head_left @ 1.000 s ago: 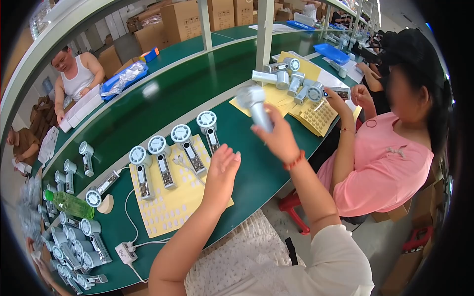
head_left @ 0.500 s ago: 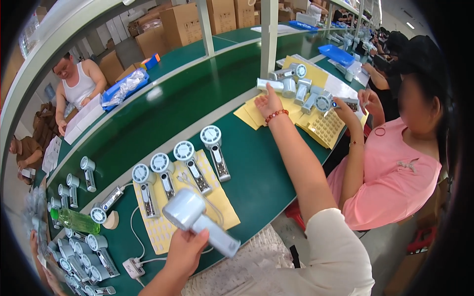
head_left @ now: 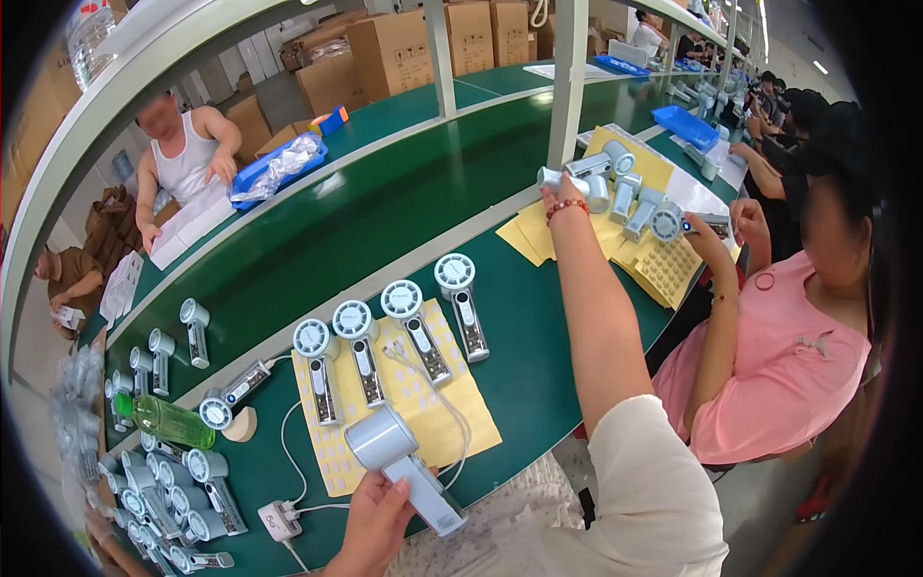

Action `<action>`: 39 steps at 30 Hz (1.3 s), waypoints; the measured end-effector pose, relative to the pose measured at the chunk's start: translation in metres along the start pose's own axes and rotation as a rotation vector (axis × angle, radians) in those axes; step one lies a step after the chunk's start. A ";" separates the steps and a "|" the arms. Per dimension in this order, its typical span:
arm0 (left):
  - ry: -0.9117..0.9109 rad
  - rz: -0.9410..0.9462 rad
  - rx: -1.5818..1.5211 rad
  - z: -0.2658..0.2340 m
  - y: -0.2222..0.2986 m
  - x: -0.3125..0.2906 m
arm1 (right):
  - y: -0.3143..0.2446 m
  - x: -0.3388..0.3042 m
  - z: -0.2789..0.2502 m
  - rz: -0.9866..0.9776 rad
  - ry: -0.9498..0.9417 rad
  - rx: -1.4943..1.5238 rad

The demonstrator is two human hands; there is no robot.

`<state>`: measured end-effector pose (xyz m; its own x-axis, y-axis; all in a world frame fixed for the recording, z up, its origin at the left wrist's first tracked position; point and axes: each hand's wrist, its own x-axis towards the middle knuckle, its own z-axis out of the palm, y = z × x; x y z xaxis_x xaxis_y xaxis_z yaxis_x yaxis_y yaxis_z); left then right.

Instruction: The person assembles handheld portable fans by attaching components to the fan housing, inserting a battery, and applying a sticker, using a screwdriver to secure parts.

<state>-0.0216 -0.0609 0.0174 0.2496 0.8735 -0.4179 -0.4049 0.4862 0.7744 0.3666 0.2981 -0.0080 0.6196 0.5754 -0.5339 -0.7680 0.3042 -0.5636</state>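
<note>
My left hand [head_left: 377, 519] grips the handle of a pale blue handheld fan [head_left: 383, 440], its round head up and left, above the near table edge. My right arm stretches far to the right; my right hand [head_left: 565, 200] closes on another handheld fan [head_left: 550, 179], lying at the left of a pile. My fingers there are partly hidden. A row of fans with clear-fronted handles lies before me, among them one fan [head_left: 358, 337] on a yellow sticker sheet [head_left: 461, 409] and one fan [head_left: 461, 298] beside it.
Left, a green bottle [head_left: 168, 421] lies beside many piled fans [head_left: 159, 495]. A white charger block [head_left: 279, 519] has cables running to the sheet. At right a co-worker in a pink top [head_left: 769, 356] holds a fan by the pile. A shelf post [head_left: 567, 87] stands behind my right hand.
My right hand has gone from open beside the pile to closed on a fan there. The left hand's fan has tilted slightly. The whole view has shifted.
</note>
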 end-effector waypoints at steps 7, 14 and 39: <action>-0.031 0.102 -0.068 -0.004 -0.004 -0.004 | 0.010 -0.070 -0.086 0.098 -0.783 0.109; -0.069 0.149 0.065 0.005 0.000 0.019 | -0.020 -0.191 -0.167 0.518 -0.896 -0.127; -0.028 0.098 0.123 -0.026 -0.024 -0.029 | 0.040 -0.337 -0.242 0.403 -1.324 -0.933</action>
<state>-0.0420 -0.0972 -0.0014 0.2391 0.9147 -0.3259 -0.3184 0.3909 0.8636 0.1661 -0.0672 -0.0032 -0.5102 0.8492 -0.1364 -0.1789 -0.2599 -0.9489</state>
